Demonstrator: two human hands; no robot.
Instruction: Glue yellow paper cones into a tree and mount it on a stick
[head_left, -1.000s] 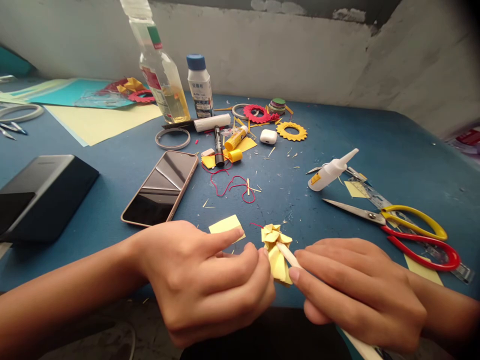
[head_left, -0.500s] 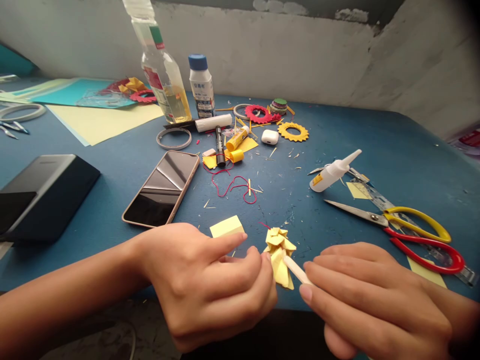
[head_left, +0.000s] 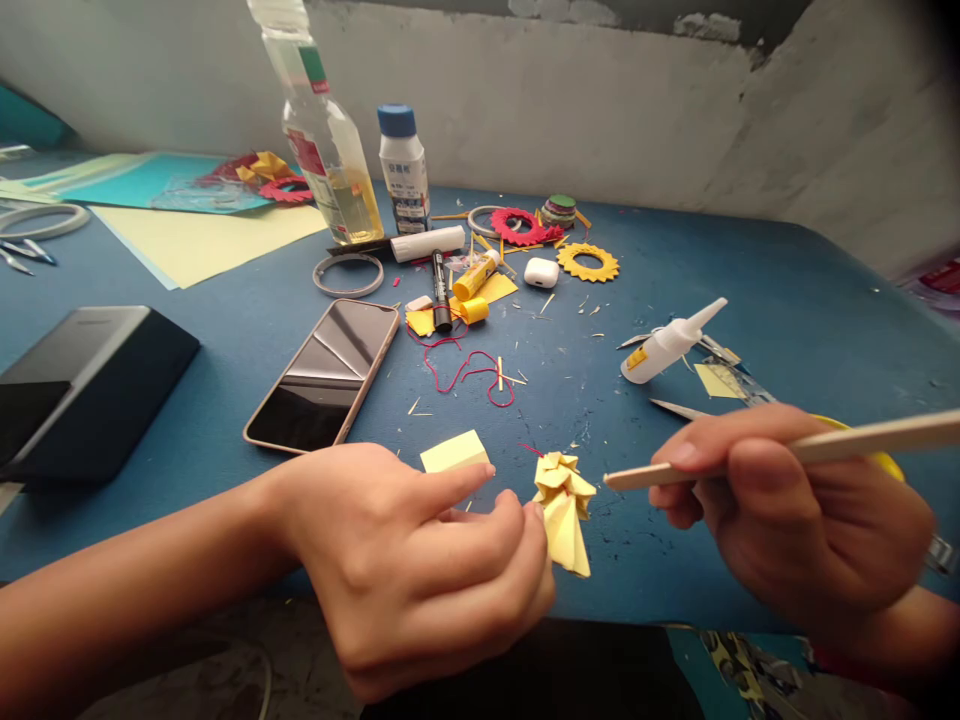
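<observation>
My left hand (head_left: 442, 560) is closed on the edge of a folded yellow paper figure (head_left: 566, 510), with the fingertips at its left side. The figure has pleated layers on top, a flared lower part and a bit of red thread at its tip. In my right hand (head_left: 817, 510) is a flat wooden stick (head_left: 660, 476), gripped between thumb and fingers. Its rounded end points left, a short gap away from the paper figure. Behind my left fingers lies a small pale yellow paper piece (head_left: 454, 453).
A phone (head_left: 326, 375) lies beyond my left hand. Scissors (head_left: 679, 409) are partly hidden behind my right hand, near a white glue bottle (head_left: 664, 350). Farther back are red thread (head_left: 487, 370), a marker (head_left: 441, 290), a glass bottle (head_left: 334, 170) and a yellow paper ring (head_left: 588, 263).
My right hand has moved up and right and turned over, drawing the wooden stick off the paper figure. My left hand stays in place, while the figure has shifted slightly.
</observation>
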